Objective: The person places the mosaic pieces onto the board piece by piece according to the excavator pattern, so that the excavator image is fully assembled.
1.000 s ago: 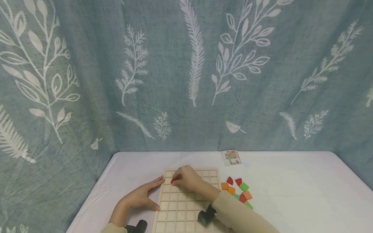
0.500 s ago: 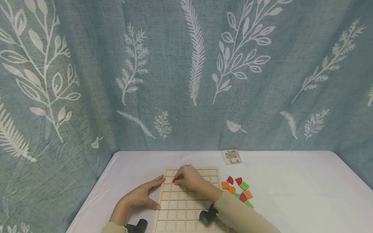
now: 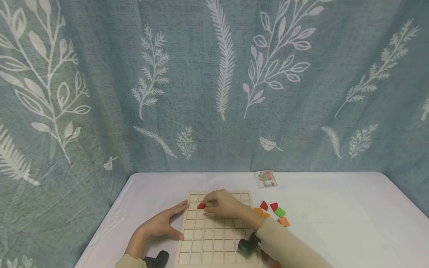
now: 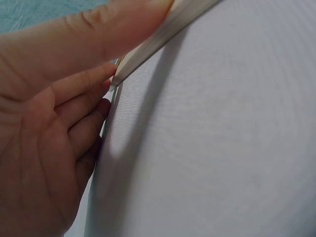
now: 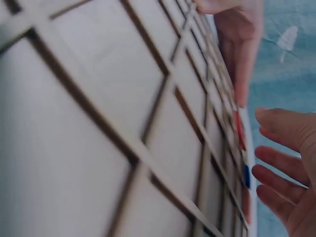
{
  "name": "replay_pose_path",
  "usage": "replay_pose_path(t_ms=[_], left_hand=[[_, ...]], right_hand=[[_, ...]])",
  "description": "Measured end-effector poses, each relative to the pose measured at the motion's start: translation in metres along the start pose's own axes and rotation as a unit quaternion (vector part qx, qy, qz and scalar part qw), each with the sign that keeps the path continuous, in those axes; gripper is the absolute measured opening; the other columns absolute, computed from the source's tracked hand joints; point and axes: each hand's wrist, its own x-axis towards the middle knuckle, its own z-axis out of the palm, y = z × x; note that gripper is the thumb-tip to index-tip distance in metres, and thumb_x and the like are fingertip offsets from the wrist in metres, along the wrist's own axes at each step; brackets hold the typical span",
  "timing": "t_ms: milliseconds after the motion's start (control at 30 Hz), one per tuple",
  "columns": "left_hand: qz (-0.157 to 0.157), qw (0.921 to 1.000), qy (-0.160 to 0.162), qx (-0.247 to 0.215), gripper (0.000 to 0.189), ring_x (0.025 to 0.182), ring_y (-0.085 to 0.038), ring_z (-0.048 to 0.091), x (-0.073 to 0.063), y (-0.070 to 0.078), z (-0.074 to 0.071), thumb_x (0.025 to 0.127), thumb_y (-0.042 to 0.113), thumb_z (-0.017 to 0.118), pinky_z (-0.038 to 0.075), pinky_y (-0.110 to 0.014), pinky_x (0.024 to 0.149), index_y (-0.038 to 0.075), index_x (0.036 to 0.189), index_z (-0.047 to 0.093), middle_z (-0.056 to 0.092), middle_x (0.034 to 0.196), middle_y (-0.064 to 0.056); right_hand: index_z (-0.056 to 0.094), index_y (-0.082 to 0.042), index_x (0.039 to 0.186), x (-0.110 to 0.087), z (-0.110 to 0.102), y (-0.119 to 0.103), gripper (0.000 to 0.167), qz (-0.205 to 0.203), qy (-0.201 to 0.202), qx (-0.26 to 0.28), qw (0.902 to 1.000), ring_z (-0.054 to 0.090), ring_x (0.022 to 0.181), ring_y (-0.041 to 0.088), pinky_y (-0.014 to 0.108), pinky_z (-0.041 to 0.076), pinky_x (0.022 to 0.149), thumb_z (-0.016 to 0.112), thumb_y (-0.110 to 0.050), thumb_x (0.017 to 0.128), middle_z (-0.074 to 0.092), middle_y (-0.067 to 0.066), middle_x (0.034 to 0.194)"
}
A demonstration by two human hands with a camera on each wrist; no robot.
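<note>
A pale wooden grid board (image 3: 207, 234) lies on the white table. My left hand (image 3: 161, 223) rests at its left edge, fingers straight and thumb spread; in the left wrist view the thumb (image 4: 98, 37) lies along the board's side. A red quarter-circle piece (image 3: 201, 205) sits in a cell near the upper left of the grid. Just right of it is my right hand (image 3: 222, 204). In the right wrist view the fingers of my right hand (image 5: 286, 168) are apart and hold nothing. Beyond them, a blue piece (image 5: 247, 176) shows on the board, hidden in the head view.
Right of the board lie loose pieces: red quarter circles (image 3: 264, 205), a green piece (image 3: 279, 212) and orange squares (image 3: 283, 222), some hidden by the right sleeve (image 3: 288, 242). A small pattern card (image 3: 266, 179) lies at the back. A patterned curtain (image 3: 214, 93) hangs behind the table.
My right hand has let go of the red quarter-circle piece, which now lies in its cell, and has shifted slightly right with its fingers parting. My left hand stays in place.
</note>
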Motion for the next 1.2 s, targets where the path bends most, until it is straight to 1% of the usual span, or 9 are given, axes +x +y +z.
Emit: replay_pose_path(t_ms=[133,267,433,500,667,833,900,1033,1200], left_hand=[[0.0,1.0,0.0,0.002,0.1,0.137,-0.046,0.008,0.002,-0.002,-0.001,0.061,0.024,0.083,0.011,-0.064,0.107,0.001,0.143,0.03,0.015,0.152,-0.019],[-0.004,1.0,-0.002,-0.003,0.101,0.137,-0.047,0.007,0.002,-0.003,-0.001,0.06,0.023,0.084,0.009,-0.065,0.107,0.0,0.143,0.03,0.014,0.152,-0.02],[-0.01,1.0,0.0,0.001,0.101,0.136,-0.046,0.008,0.002,-0.002,0.0,0.059,0.023,0.084,0.009,-0.064,0.107,0.001,0.142,0.03,0.015,0.152,-0.02],[-0.012,0.9999,0.002,0.005,0.101,0.137,-0.046,0.008,0.002,-0.002,0.001,0.059,0.024,0.084,0.009,-0.064,0.107,0.001,0.143,0.031,0.016,0.152,-0.019],[-0.009,1.0,0.001,0.001,0.101,0.137,-0.046,0.008,0.003,-0.002,0.001,0.06,0.024,0.084,0.01,-0.064,0.107,0.002,0.143,0.031,0.016,0.152,-0.019],[-0.007,1.0,0.003,0.002,0.101,0.136,-0.048,0.009,-0.001,-0.002,0.0,0.06,0.023,0.084,0.012,-0.065,0.106,-0.001,0.142,0.031,0.016,0.151,-0.022],[-0.006,1.0,0.004,0.001,0.1,0.136,-0.048,0.009,-0.002,-0.001,-0.001,0.06,0.023,0.084,0.012,-0.065,0.106,-0.001,0.142,0.031,0.016,0.151,-0.022],[-0.001,1.0,0.001,-0.004,0.1,0.136,-0.048,0.008,-0.001,0.0,-0.001,0.061,0.024,0.083,0.012,-0.065,0.106,-0.001,0.142,0.03,0.015,0.151,-0.022],[-0.002,1.0,0.001,-0.008,0.101,0.136,-0.048,0.007,0.002,0.002,0.0,0.06,0.022,0.084,0.01,-0.065,0.106,-0.002,0.142,0.03,0.014,0.151,-0.022]], right_hand=[[0.069,-0.009,0.107,-0.011,-0.016,0.003,0.022,-0.004,0.01,0.049,0.9987,0.063,0.1,0.015,0.024,0.051,0.085,0.062,-0.019,0.089,0.068,0.002,0.107],[0.068,-0.006,0.109,-0.025,-0.031,0.005,0.026,-0.008,0.007,0.059,0.9982,0.063,0.098,0.018,0.027,0.051,0.086,0.062,-0.022,0.089,0.067,0.006,0.109],[0.066,-0.005,0.113,-0.046,-0.046,0.012,0.031,0.02,0.009,0.079,0.9966,0.063,0.1,0.02,0.032,0.051,0.088,0.063,-0.023,0.088,0.066,0.006,0.113],[0.065,-0.004,0.113,-0.055,-0.051,0.017,0.032,0.034,0.023,0.094,0.9948,0.062,0.1,0.022,0.035,0.051,0.089,0.064,-0.022,0.087,0.066,0.007,0.112],[0.065,-0.001,0.11,-0.082,-0.064,0.031,0.031,0.068,0.079,0.111,0.9884,0.062,0.099,0.025,0.037,0.051,0.089,0.065,-0.021,0.086,0.066,0.011,0.11],[0.067,-0.002,0.105,-0.109,-0.069,0.043,0.027,0.111,0.117,0.08,0.9837,0.064,0.095,0.024,0.033,0.053,0.085,0.066,-0.019,0.085,0.068,0.009,0.104],[0.068,-0.002,0.103,-0.12,-0.07,0.047,0.024,0.134,0.133,0.061,0.9801,0.065,0.092,0.023,0.032,0.054,0.082,0.067,-0.016,0.084,0.069,0.009,0.1],[0.069,-0.003,0.098,-0.14,-0.074,0.05,0.02,0.197,0.167,0.039,0.9653,0.065,0.085,0.021,0.032,0.056,0.076,0.07,-0.011,0.08,0.07,0.008,0.092],[0.07,-0.005,0.095,-0.158,-0.077,0.051,0.02,0.268,0.176,0.019,0.9471,0.062,0.082,0.017,0.031,0.056,0.075,0.074,-0.01,0.076,0.068,0.003,0.089]])
